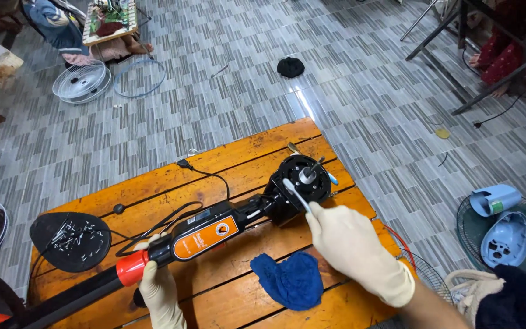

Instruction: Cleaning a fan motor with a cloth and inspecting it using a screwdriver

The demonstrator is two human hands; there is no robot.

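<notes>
A black fan body with an orange panel (205, 236) lies across a low orange wooden table (257, 146), its round motor head (302, 178) at the right end with the shaft pointing up. My left hand (159, 292), in a pale glove, grips the pole just right of the red collar (130, 268). My gloved right hand (351, 247) holds a white toothbrush (296, 194) whose head rests against the motor face. A blue cloth (290, 280) lies on the table beside my right wrist.
A black dish with small screws (71, 240) sits at the table's left end, and a black cable (205, 173) loops over the top. On the tiled floor lie a white fan grille (81, 81), a wire ring (140, 77), blue fan housings (500, 225) and a black cap (290, 66).
</notes>
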